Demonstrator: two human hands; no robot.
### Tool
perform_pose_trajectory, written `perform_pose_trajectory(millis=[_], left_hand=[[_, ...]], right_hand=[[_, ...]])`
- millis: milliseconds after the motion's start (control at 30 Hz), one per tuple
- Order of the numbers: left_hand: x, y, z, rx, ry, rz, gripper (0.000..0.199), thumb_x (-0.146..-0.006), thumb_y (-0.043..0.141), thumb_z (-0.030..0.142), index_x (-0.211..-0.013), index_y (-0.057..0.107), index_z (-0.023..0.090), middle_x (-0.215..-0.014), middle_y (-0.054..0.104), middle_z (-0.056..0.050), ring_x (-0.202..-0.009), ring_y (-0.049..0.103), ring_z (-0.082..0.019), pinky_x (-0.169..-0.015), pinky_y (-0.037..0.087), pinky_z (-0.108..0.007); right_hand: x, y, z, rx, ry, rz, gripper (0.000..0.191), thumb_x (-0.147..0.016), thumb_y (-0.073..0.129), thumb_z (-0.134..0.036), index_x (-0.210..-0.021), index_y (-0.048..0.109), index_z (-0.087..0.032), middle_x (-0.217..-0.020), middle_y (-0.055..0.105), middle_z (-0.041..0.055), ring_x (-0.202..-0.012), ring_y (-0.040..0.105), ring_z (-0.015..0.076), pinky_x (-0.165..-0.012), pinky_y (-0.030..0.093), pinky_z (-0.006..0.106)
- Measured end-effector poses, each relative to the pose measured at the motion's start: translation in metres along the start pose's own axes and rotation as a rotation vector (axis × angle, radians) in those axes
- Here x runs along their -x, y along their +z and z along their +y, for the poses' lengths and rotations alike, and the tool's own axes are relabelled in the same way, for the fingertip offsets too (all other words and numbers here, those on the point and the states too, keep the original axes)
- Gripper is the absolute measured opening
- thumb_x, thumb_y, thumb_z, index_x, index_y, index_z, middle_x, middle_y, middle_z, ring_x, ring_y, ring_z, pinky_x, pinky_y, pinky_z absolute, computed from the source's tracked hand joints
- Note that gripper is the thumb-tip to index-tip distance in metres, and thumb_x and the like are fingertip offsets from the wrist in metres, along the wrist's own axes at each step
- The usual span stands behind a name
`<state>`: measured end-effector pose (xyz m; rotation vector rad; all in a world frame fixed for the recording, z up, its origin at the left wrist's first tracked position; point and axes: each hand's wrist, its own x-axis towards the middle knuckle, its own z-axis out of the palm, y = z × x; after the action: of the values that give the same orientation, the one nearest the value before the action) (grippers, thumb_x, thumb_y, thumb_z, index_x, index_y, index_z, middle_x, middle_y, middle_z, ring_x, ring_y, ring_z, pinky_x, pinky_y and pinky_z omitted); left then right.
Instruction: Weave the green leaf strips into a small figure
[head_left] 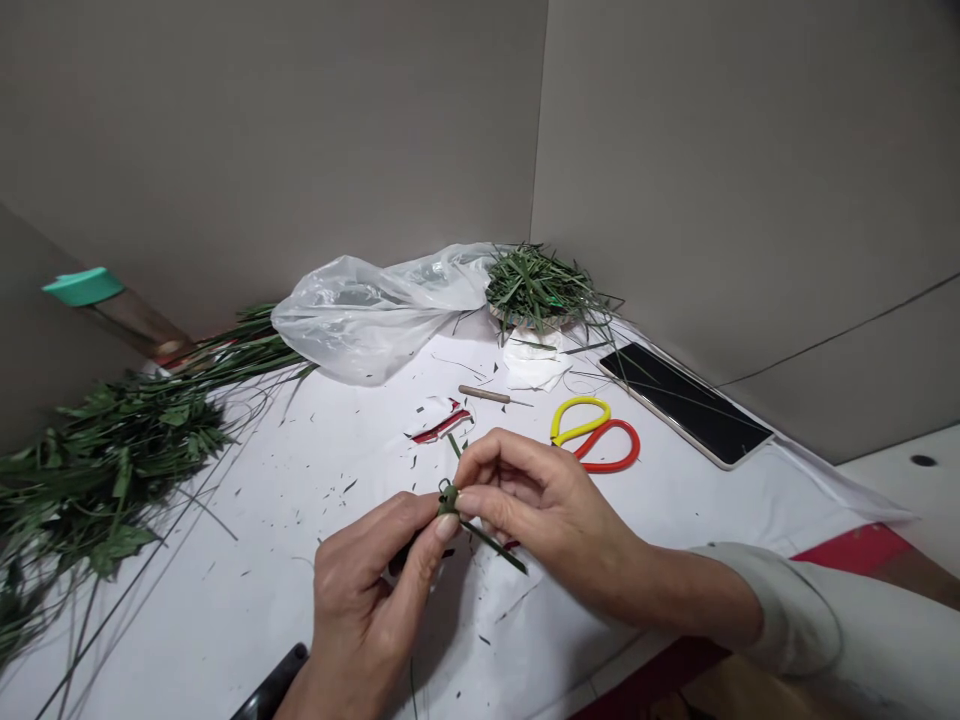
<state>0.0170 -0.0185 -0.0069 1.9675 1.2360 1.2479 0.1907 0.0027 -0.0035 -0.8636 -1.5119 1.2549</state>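
Observation:
A small woven piece of green leaf (448, 498) is held over the white cloth. My left hand (379, 575) pinches it from the left between thumb and index finger. From the right, my right hand (532, 500) has its thumb and fingertips closed on the same piece. One leaf strip (495, 548) sticks out below to the right, another end points up. Scissors with yellow and red handles (609, 443) lie just beyond my right hand, their blades hidden. A thin tool with a brown handle (484, 393) rests farther back.
Leafy stems (142, 440) lie on the left, near a bottle with a teal cap (86, 287). A plastic bag (360, 310) and a heap of cut green strips (540, 285) are at the back, a phone (686, 403) at the right. Leaf scraps dot the white cloth (277, 590).

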Motion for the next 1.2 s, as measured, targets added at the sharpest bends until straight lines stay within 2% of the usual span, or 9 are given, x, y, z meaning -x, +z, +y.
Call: perform_pose_trajectory(millis=[100,233,367,433,567,700,867,1033,1200], left_hand=[[-0.001,-0.001,-0.001,-0.013,0.012,-0.015,0.019,-0.085,0.066,0.012,-0.088,0.077,0.027,-0.073,0.074,0.002,-0.06,0.064,-0.015,-0.056,0.047,-0.022],[-0.001,-0.001,0.0,-0.027,0.025,-0.018,0.017,-0.085,0.065,0.012,-0.086,0.076,0.025,-0.07,0.072,0.001,-0.057,0.061,-0.015,-0.053,0.046,-0.023],[-0.002,-0.001,0.003,-0.039,0.039,-0.033,0.017,-0.086,0.064,0.011,-0.08,0.072,0.025,-0.065,0.067,0.004,-0.052,0.055,-0.011,-0.05,0.043,-0.02],[-0.002,-0.001,0.004,-0.052,0.041,-0.047,0.017,-0.087,0.063,0.011,-0.078,0.07,0.024,-0.064,0.064,0.005,-0.051,0.054,-0.01,-0.05,0.041,-0.019],[-0.001,-0.002,0.001,-0.081,0.051,-0.079,0.016,-0.088,0.063,0.012,-0.079,0.069,0.023,-0.062,0.063,0.005,-0.051,0.053,-0.01,-0.05,0.041,-0.019],[0.001,-0.002,-0.004,-0.094,0.066,-0.099,0.014,-0.09,0.062,0.015,-0.09,0.072,0.024,-0.07,0.07,0.002,-0.056,0.06,-0.012,-0.053,0.044,-0.021],[0.001,-0.002,-0.004,-0.105,0.089,-0.121,0.016,-0.09,0.061,0.012,-0.088,0.07,0.024,-0.069,0.069,0.003,-0.056,0.059,-0.011,-0.055,0.044,-0.019],[-0.001,-0.002,-0.005,-0.111,0.127,-0.137,0.015,-0.091,0.06,0.011,-0.087,0.069,0.023,-0.069,0.066,0.004,-0.057,0.058,-0.01,-0.057,0.045,-0.019],[-0.002,-0.002,-0.005,-0.098,0.181,-0.116,0.014,-0.089,0.061,0.01,-0.089,0.069,0.022,-0.072,0.068,0.004,-0.058,0.059,-0.008,-0.058,0.046,-0.017]], right_hand=[[0.0,0.0,0.002,0.041,-0.04,0.024,0.01,-0.087,0.063,-0.013,-0.083,0.058,-0.02,-0.066,0.057,-0.0068,-0.058,0.053,0.008,-0.058,0.046,0.02],[0.001,-0.001,0.005,0.165,-0.167,0.053,0.013,-0.087,0.063,-0.011,-0.077,0.062,-0.02,-0.073,0.06,-0.0027,-0.068,0.054,0.0114,-0.067,0.046,0.025],[0.005,0.0,0.007,0.178,-0.222,0.034,0.015,-0.091,0.056,-0.012,-0.079,0.062,-0.019,-0.083,0.059,0.0007,-0.066,0.057,0.0108,-0.064,0.05,0.025],[0.006,0.002,0.007,0.141,-0.185,0.031,0.014,-0.091,0.055,-0.011,-0.081,0.06,-0.019,-0.083,0.059,-0.0004,-0.06,0.059,0.0085,-0.06,0.052,0.023],[0.006,0.004,0.008,0.021,-0.044,0.033,0.013,-0.086,0.059,-0.008,-0.09,0.058,-0.021,-0.07,0.058,-0.0056,-0.054,0.061,0.0078,-0.053,0.053,0.018],[0.003,0.004,0.007,-0.15,0.064,0.003,0.018,-0.085,0.059,-0.013,-0.1,0.055,-0.022,-0.072,0.057,-0.0059,-0.055,0.062,0.0082,-0.048,0.053,0.017],[-0.001,-0.001,0.002,-0.29,0.153,-0.065,0.017,-0.085,0.06,-0.013,-0.101,0.06,-0.02,-0.069,0.056,-0.0068,-0.052,0.057,0.0056,-0.047,0.049,0.014],[-0.004,-0.008,0.003,-0.331,0.21,-0.158,0.017,-0.086,0.063,-0.014,-0.102,0.066,-0.018,-0.062,0.057,-0.0065,-0.051,0.055,0.0055,-0.047,0.046,0.013],[-0.004,-0.01,0.001,-0.319,0.246,-0.173,0.019,-0.088,0.061,-0.017,-0.104,0.07,-0.015,-0.059,0.057,-0.0056,-0.053,0.055,0.0054,-0.049,0.046,0.013]])
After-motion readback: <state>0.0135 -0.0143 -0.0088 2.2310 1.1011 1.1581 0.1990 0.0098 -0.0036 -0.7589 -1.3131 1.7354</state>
